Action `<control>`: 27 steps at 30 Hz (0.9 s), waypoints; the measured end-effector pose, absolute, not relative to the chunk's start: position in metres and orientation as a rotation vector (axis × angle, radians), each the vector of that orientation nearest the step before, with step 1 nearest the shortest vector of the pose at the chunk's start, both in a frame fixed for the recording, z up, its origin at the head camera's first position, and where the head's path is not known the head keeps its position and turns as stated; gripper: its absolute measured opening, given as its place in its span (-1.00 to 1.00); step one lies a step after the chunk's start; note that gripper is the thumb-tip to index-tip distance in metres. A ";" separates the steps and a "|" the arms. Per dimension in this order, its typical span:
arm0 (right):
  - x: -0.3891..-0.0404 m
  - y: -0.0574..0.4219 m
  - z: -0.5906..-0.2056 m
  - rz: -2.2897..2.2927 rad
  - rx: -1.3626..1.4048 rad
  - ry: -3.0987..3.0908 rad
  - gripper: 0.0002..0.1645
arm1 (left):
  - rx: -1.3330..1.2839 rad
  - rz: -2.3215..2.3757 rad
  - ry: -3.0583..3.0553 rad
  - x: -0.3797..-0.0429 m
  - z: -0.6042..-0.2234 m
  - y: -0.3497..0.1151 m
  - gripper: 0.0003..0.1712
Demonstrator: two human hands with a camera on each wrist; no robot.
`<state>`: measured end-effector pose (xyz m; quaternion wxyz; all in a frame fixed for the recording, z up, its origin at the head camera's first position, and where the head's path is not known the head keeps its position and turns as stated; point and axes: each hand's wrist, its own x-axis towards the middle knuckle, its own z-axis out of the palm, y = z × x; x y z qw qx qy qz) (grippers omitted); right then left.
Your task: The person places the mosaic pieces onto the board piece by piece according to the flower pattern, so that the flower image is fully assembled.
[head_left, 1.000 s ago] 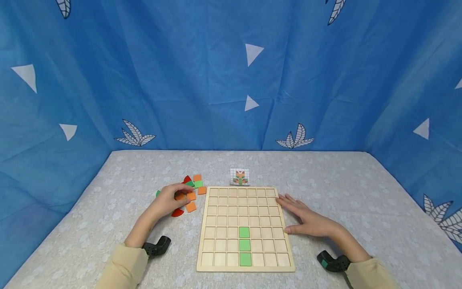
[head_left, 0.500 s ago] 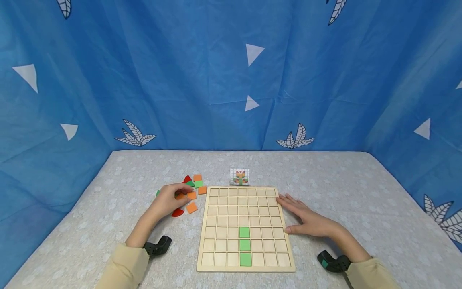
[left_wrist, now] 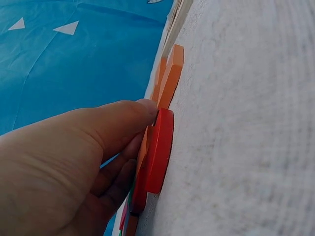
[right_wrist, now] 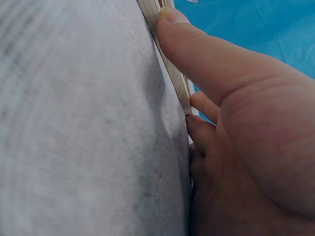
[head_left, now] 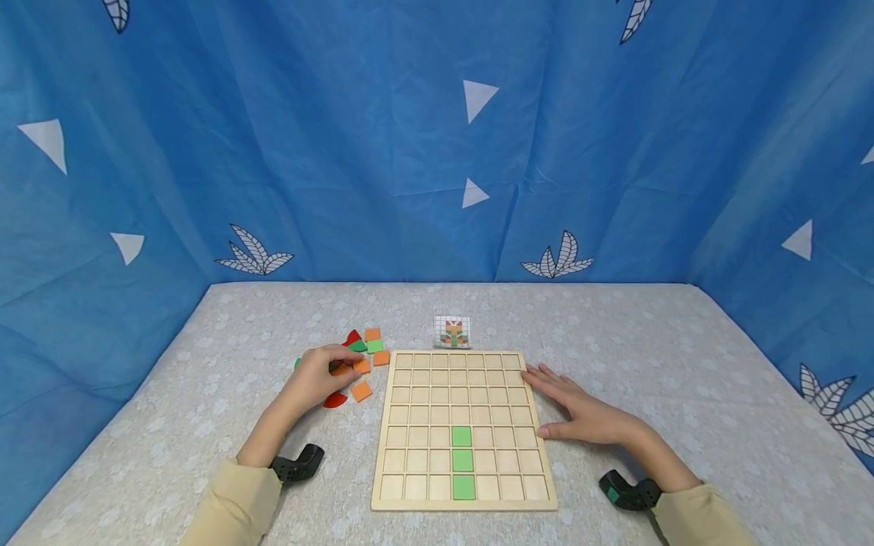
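A: How is the head view lit?

B: Brightly and evenly, light seemingly from above. The pale wooden grid board (head_left: pixel 463 428) casts only a thin soft shadow on the grey patterned counter (head_left: pixel 683 364). No glare. The crumpled blue cloth backdrop (head_left: pixel 341 152) bows slightly toward the edges.

A: And the wrist views?

B: Dimmer. The close left hand (left_wrist: pixel 64 172) and right hand (right_wrist: pixel 246 128) are soft, the counter blurred.
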<state>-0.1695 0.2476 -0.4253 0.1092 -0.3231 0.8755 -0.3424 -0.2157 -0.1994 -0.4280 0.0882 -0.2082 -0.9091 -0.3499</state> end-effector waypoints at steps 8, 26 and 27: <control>-0.169 0.247 -0.424 -1.005 -0.947 2.574 0.01 | -0.608 -1.122 -2.694 -0.212 -0.419 -0.192 -0.73; -0.167 0.246 -0.422 -1.036 -0.925 2.540 -0.01 | -0.952 -1.269 -2.652 -0.187 -0.380 -0.128 -0.73; -0.167 0.246 -0.422 -1.034 -0.927 2.541 -0.01 | -0.987 -1.281 -2.657 -0.186 -0.380 -0.122 -0.74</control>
